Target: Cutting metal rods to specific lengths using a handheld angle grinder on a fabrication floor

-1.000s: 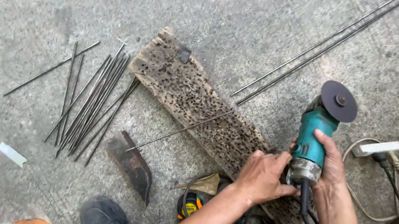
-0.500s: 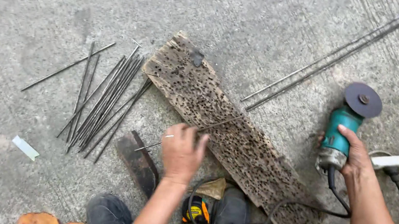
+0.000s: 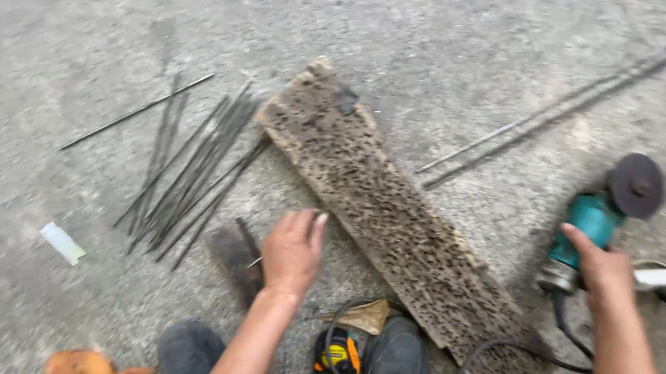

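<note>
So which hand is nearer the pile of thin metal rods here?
Left. The left hand hovers just right of the rods, beside the pitted plank. The right hand rests on the teal angle grinder, far across the plank.

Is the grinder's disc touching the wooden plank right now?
No, the angle grinder lies on the concrete well right of the plank, under the right hand.

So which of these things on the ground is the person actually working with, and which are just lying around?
In use:
right hand on teal angle grinder
left hand at pitted wooden board
cut metal rods

Lying about:
tape measure
white scrap
long rods
</note>
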